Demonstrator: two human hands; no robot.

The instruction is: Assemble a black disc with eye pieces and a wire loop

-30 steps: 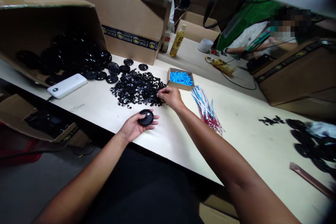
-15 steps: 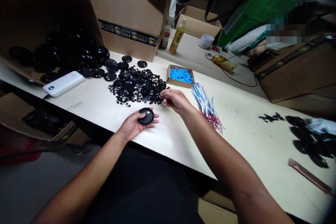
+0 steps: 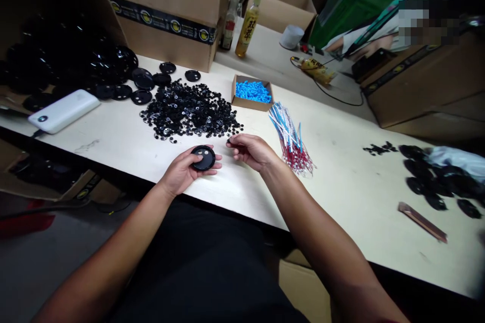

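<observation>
A round black disc (image 3: 205, 159) with small holes lies in my left hand (image 3: 183, 170), thumb on top and fingers beneath it. My right hand (image 3: 250, 150) pinches a small black piece (image 3: 229, 141) between thumb and fingertips, just right of the disc and apart from it. Beyond both hands spreads a pile of small black pieces (image 3: 189, 111). Behind my right hand stands a small cardboard box of blue parts (image 3: 253, 92). A bundle of blue, white and red wires (image 3: 290, 136) lies to its right.
Larger black discs (image 3: 143, 78) spill from a big carton at the left, near a white power bank (image 3: 64, 111). Bottles (image 3: 248, 28) stand at the back. More black discs (image 3: 435, 174) and a brown strip (image 3: 422, 221) lie at the right. A person's arm shows at the upper right.
My right hand has drawn back from the pile's edge with a small black piece in its fingertips. The disc in my left hand is tilted flatter. The view has shifted.
</observation>
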